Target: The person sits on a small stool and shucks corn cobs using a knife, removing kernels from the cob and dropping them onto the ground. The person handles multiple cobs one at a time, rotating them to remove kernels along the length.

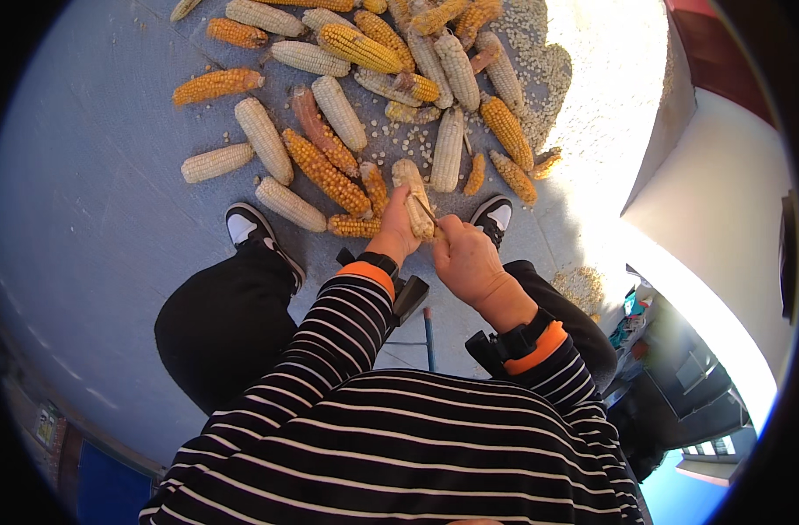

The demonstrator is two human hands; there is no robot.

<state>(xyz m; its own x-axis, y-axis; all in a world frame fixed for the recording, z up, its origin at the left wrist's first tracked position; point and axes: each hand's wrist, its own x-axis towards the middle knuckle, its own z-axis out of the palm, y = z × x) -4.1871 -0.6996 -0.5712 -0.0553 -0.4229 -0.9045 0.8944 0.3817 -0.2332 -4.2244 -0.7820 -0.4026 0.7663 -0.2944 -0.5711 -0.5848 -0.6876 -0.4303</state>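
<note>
My left hand [397, 226] is closed around the lower left side of a pale corn cob [409, 176] between my feet. Against that cob's kernels lies the thin tip of a narrow pointed tool [426, 209], whose other end is inside my right hand [468, 259]; its exact kind cannot be told. Just left of the held cob are an orange cob [374, 187] and a larger orange cob [324, 172]. A white cob [447, 151] lies beyond my right hand.
Many white, yellow and orange cobs [360, 47] lie on the grey floor ahead. Loose pale kernels [537, 79] spread at the upper right, partly in sunlight. My shoes [245, 226] flank the work. A blue metal leg [429, 341] shows below my hands.
</note>
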